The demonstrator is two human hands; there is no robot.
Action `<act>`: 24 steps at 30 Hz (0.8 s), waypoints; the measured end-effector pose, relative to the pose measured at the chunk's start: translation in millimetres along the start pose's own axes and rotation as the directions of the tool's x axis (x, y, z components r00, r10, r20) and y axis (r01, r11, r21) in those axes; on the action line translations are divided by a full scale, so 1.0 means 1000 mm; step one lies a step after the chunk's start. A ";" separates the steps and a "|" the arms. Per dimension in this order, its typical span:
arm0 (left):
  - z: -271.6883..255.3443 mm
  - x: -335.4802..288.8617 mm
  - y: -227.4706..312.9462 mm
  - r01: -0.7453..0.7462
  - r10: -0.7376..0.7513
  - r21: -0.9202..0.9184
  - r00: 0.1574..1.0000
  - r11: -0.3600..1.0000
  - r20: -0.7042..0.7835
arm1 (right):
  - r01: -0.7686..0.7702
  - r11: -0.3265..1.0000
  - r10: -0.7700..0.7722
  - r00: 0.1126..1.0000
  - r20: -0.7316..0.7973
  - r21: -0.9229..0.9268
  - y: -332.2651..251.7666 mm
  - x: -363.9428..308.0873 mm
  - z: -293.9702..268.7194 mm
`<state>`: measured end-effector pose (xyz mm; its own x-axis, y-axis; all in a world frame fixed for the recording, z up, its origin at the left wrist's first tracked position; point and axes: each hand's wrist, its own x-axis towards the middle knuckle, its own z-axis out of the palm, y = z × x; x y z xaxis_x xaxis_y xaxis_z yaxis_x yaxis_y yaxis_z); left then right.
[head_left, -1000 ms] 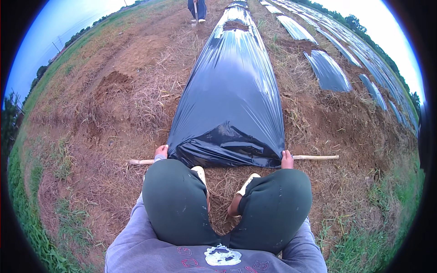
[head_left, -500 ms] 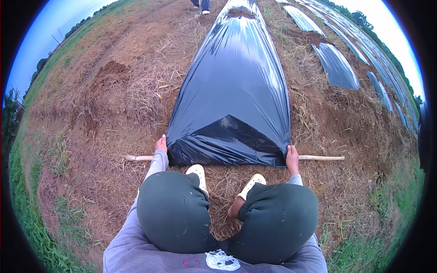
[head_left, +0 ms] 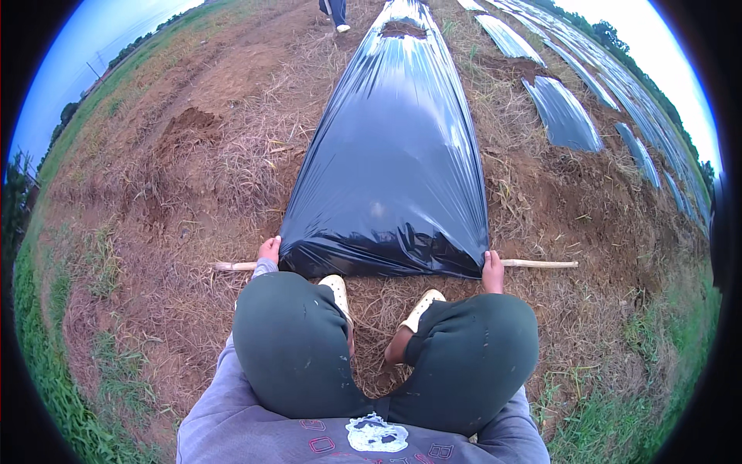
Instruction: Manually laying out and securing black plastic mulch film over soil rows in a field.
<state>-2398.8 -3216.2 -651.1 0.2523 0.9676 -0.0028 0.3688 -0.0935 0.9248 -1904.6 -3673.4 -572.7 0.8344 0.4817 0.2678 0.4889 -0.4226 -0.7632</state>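
Observation:
A long sheet of shiny plastic mulch film [head_left: 379, 162], black at its near end and silvery farther off, stretches away from my feet. My left hand [head_left: 270, 249] is closed on its near left corner. At the near right corner my right hand [head_left: 492, 271] grips the film too. A pale wooden pole [head_left: 541, 264] runs crosswise along the near edge. Its two ends stick out past my hands, while its middle is hidden by the film. Creases fan out from both corners. Whether my fingers also hold the pole, I cannot tell.
My cream clogs [head_left: 422, 311] stand just behind the film's edge. Soil [head_left: 404, 30] lies on the film's far part. Another person's legs [head_left: 335, 11] show at the far left of it, beside a thin shaft. More film strips [head_left: 564, 114] cover beds on the right. Dry straw surrounds everything.
The raised dark fold near the film's close edge has dropped and flattened into small wrinkles. My hands still hold the corners, a little nearer together. The far person's legs have shifted slightly.

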 end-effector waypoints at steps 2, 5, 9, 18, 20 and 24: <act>0.000 0.000 0.000 0.087 -0.087 0.034 0.996 0.996 0.008 | -0.037 0.999 0.036 0.999 0.025 0.031 0.004 0.000 0.002; 0.005 0.000 -0.004 0.057 -0.056 -0.039 0.998 0.998 0.022 | -0.054 0.998 0.053 0.998 0.033 0.014 0.011 0.001 0.006; 0.013 -0.001 -0.013 0.065 -0.055 -0.157 0.996 0.985 0.067 | -0.009 1.000 0.009 1.000 0.006 0.004 0.015 0.000 0.014; 0.006 -0.001 -0.004 0.040 -0.033 -0.067 0.994 0.997 0.105 | -0.055 0.998 0.055 0.998 0.003 -0.004 0.008 -0.003 0.012; 0.006 -0.001 -0.004 0.001 0.010 -0.082 0.992 0.997 0.128 | -0.050 0.998 0.051 0.999 0.008 -0.030 0.008 -0.002 0.012; 0.009 0.003 -0.010 0.094 -0.077 -0.108 0.985 0.990 0.155 | -0.030 0.999 0.030 0.999 -0.020 -0.015 0.009 -0.004 0.015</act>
<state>-2393.7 -3214.7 -664.1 0.3588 0.9239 -0.1329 0.2919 0.0242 0.9561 -1907.7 -3667.3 -589.5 0.8537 0.4532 0.2564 0.4669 -0.4484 -0.7622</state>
